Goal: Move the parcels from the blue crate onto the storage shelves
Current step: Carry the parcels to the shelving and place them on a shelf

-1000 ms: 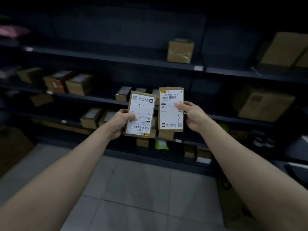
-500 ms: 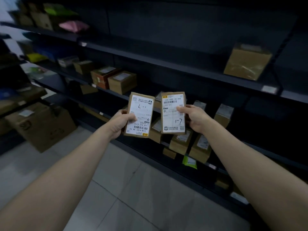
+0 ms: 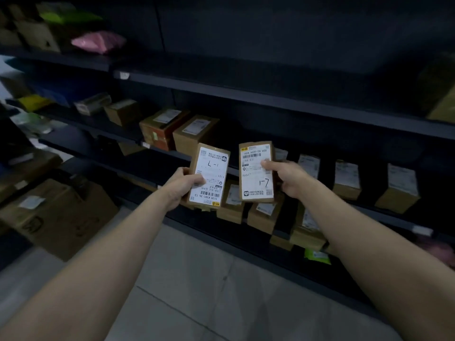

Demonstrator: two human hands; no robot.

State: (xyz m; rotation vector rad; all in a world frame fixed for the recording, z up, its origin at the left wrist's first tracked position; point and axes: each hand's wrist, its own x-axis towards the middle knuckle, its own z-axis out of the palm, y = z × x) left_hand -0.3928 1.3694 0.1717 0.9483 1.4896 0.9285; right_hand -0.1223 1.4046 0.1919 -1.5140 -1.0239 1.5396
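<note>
**Two labelled parcels held up before the shelves**

You hold two small brown cardboard parcels with white shipping labels, one in each hand. Both are upright in the air with their labels facing you, in front of the dark metal storage shelves (image 3: 270,100).

Take the right-hand parcel (image 3: 257,172) as your mark. Your right hand (image 3: 291,179) grips it from its right edge, with the thumb laid across the label and the fingers curled round behind.

Just left of that parcel, across a narrow gap and leaning slightly, is the left-hand parcel (image 3: 209,175), marked "L-1" by hand. Your left hand (image 3: 181,187) clasps it from its left edge, with the thumb pressed on the lower label.

- **Behind and to the right of your mark:** a row of small labelled cardboard boxes (image 3: 347,179) stands on a shelf.
- **Below it:** more small boxes sit on a lower shelf, and a green pouch (image 3: 317,255) lies down to the right.
- **Up and to the left of it:** two larger brown cartons (image 3: 194,134) stand side by side.
- **Far above and to the left:** a pink plastic bag (image 3: 98,41) lies on a high shelf.
- **Well to the lower left:** a big cardboard box (image 3: 61,217) sits on the pale tiled floor (image 3: 197,291).
</note>
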